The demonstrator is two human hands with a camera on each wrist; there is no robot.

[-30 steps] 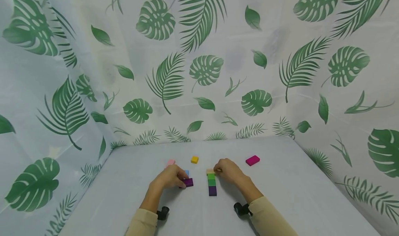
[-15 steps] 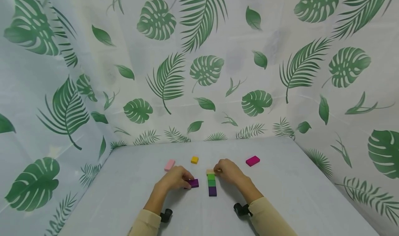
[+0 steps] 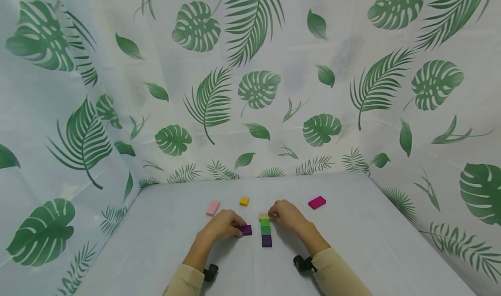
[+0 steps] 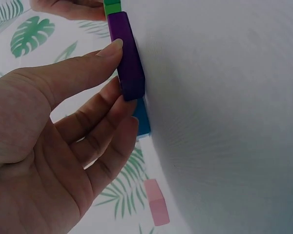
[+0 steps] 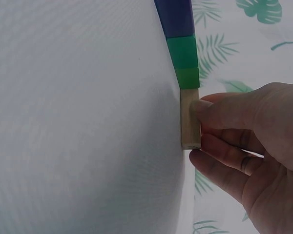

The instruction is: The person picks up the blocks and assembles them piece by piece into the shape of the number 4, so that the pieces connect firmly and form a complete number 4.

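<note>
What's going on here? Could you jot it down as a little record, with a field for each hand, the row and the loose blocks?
Left hand: pinches a purple block
Right hand: pinches a wooden block
Row, near to far: indigo block, darker green block, light green block, wooden block
Purple block's place: left of the row, apart from it
Loose: pink block, yellow block, magenta block
Mostly hidden: blue block, seen in the left wrist view
Backdrop: white, green leaf print
</note>
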